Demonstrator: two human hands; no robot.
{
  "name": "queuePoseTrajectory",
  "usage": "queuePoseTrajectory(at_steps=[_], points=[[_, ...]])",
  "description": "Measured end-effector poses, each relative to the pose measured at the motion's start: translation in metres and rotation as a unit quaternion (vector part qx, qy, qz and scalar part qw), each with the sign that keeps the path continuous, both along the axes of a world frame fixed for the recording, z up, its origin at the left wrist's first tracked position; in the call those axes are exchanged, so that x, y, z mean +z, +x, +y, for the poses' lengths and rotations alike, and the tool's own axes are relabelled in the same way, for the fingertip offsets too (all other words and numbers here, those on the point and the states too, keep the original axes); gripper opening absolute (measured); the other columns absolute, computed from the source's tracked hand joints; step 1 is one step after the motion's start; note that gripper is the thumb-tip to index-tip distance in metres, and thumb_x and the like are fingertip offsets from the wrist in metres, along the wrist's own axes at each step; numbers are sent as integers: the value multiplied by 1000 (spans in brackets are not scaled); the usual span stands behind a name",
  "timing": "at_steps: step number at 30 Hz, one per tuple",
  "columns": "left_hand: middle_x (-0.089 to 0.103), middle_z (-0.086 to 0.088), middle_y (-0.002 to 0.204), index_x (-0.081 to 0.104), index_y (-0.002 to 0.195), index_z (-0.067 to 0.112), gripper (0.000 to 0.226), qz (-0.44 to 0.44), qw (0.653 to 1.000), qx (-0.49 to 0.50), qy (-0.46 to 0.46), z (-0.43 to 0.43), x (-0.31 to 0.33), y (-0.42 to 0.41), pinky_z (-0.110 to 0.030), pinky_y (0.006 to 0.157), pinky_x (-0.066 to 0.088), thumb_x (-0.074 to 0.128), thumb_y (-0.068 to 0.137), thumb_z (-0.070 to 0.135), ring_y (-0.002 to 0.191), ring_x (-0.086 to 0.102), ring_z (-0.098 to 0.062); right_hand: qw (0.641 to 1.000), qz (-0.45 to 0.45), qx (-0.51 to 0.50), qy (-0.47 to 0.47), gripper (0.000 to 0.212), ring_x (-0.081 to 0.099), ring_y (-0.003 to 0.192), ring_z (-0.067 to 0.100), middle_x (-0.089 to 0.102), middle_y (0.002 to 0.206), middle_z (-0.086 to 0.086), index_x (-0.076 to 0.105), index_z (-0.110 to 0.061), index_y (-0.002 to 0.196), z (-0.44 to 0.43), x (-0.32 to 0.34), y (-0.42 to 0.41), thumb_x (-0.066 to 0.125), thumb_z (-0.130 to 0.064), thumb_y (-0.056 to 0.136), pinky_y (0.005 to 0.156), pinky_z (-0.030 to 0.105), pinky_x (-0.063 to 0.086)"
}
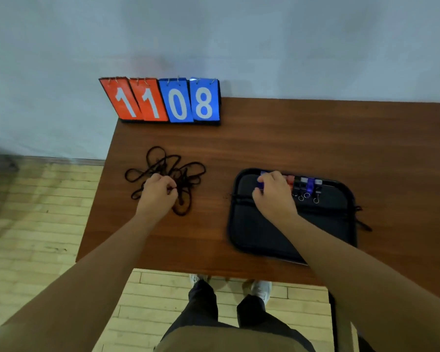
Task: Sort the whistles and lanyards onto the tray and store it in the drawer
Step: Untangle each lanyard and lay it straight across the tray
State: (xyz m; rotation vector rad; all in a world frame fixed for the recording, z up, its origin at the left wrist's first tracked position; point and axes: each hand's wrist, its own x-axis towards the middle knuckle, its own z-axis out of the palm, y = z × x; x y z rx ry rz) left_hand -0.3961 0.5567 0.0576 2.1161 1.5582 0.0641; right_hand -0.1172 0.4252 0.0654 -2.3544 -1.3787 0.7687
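On the counter [290, 138] the black tray [252, 232] lies right, the tangled lanyards [168, 168] left. The left hand [159, 191] pinches a cord; the right hand [273, 194] grips a blue whistle [261, 185] over the tray's far-left corner. Best seat it beside the whistle row [306, 184], then tease one cord free.

- A table [264, 148] stands against a wall, with a person at its 6 o'clock edge.
- A scoreboard [168, 101] stands on the table's 11 o'clock corner, beside the wall.
- A heap of lanyards [168, 166] lies at 9 o'clock, with the left hand [158, 193] on its 6 o'clock side.
- A tray [264, 232] lies at 5 o'clock, well apart from the lanyards.
- A row of whistles [306, 185] lies along the tray's 12 o'clock edge.
- The right hand [274, 194] covers the row's 9 o'clock end.
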Motion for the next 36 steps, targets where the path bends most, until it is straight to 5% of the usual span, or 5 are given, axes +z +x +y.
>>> queuePoseTrajectory(at_steps=[9, 16, 19, 28, 36], points=[[55, -3, 113, 64, 113, 16, 19, -13, 998, -58, 3, 37, -27, -38, -40, 92, 52, 63, 94, 19, 114, 52, -24, 992, 47, 112, -45, 34, 57, 111, 29, 49, 130, 9, 55, -10, 130, 74, -20, -117, 52, -23, 99, 97, 43, 48], [54, -4, 122, 51, 143, 25, 45, 2, 993, -112, -33, 54, -54, -46, -37, 95, 48, 58, 99, 22, 117, 48, -24, 992, 29, 108, -53, 36, 58, 107, 27, 52, 126, 8, 56, -16, 127, 107, -43, -167, 60, -37, 98, 91, 43, 53], [54, -4, 122, 57, 138, 23, 39, -13, 995, -93, -44, 55, -66, -56, -34, 97, 43, 59, 99, 24, 119, 46, -24, 993, -15, 77, -83, 43, 54, 115, 28, 51, 128, 9, 56, -15, 127, 113, -55, -180, 58, -46, 97, 97, 43, 49], [67, -2, 107, 70, 114, 15, 19, -57, 990, -126, -9, 65, -66, -71, -27, 87, 46, 60, 100, 23, 103, 59, -20, 994, 0, 43, -97, 20, 56, 109, 27, 53, 116, 6, 67, -13, 114, 106, -62, -179, 56, -21, 99, 96, 42, 49], [65, 6, 96, 66, 113, 18, 16, -143, 989, -3, -31, 58, -18, -71, -17, 67, 48, 57, 101, 24, 81, 59, -4, 991, 120, -59, 2, 22, 52, 93, 7, 56, 109, -3, 68, -12, 113, 98, -2, -156, 63, -28, 99, 74, 13, 38]])
